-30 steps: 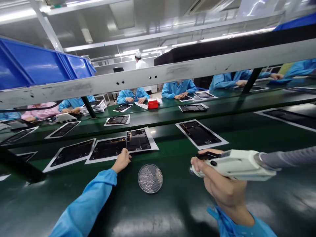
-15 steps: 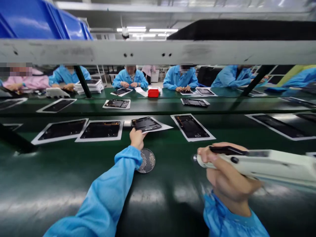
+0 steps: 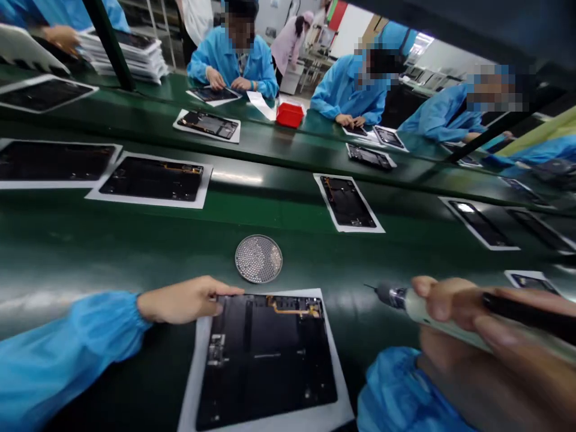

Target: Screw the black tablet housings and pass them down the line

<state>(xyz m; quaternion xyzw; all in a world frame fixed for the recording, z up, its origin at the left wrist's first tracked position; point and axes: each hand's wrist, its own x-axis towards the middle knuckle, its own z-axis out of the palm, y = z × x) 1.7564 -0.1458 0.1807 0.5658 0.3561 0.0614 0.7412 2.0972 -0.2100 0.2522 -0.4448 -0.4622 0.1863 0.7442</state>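
My left hand (image 3: 186,300) pinches the upper left corner of a black tablet housing (image 3: 270,372) with thumb and fingers. The housing lies on a sheet of white paper (image 3: 339,408) in front of me, with an orange flex cable (image 3: 292,310) along its top edge. In my right hand (image 3: 463,312) is a pale electric screwdriver (image 3: 418,306), its thin bit pointing left, above the bench and to the right of the housing. Just beyond the housing sits a round perforated screw tray (image 3: 258,259), with small screws on part of it.
Other tablet housings on paper lie farther back, one (image 3: 153,179) at left and one (image 3: 348,204) at right. Across the green bench (image 3: 288,144), co-workers in blue sleeves (image 3: 261,66) sit near a red box (image 3: 289,114). Dark slanted posts (image 3: 108,45) rise between.
My left hand has brought the tablet housing and its paper from the back row toward me. A thin bit now shows at the screwdriver's tip. The view has tilted and dropped.
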